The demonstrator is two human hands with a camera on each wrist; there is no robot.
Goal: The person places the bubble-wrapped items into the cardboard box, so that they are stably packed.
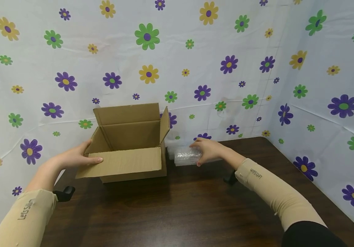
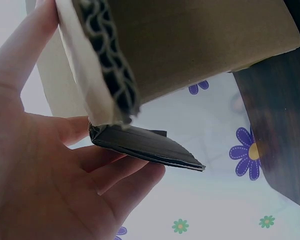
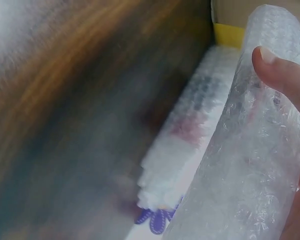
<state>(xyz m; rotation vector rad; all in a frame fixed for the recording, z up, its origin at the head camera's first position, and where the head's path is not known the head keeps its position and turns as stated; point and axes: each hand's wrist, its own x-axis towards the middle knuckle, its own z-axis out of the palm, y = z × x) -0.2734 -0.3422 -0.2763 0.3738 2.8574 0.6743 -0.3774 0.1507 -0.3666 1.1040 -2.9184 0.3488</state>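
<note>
An open cardboard box (image 1: 133,163) stands on the table with its flaps spread. My left hand (image 1: 73,157) grips its left front corner, thumb over the front flap and fingers at the left side. The left wrist view shows the torn corrugated edge of the cardboard (image 2: 82,65) between thumb and fingers. Right of the box, my right hand (image 1: 210,151) holds a long roll of clear bubble wrap (image 3: 240,150), its thumb pressed on the near side. What is inside the roll cannot be made out. A second bubble-wrapped bundle (image 3: 185,135) lies behind it.
The dark wooden table (image 1: 177,212) spreads in front of the box and out to the right. A white flower-patterned sheet (image 1: 177,58) hangs behind and along the right side. Behind the second bundle shows a yellow strip (image 3: 229,35) next to the cardboard.
</note>
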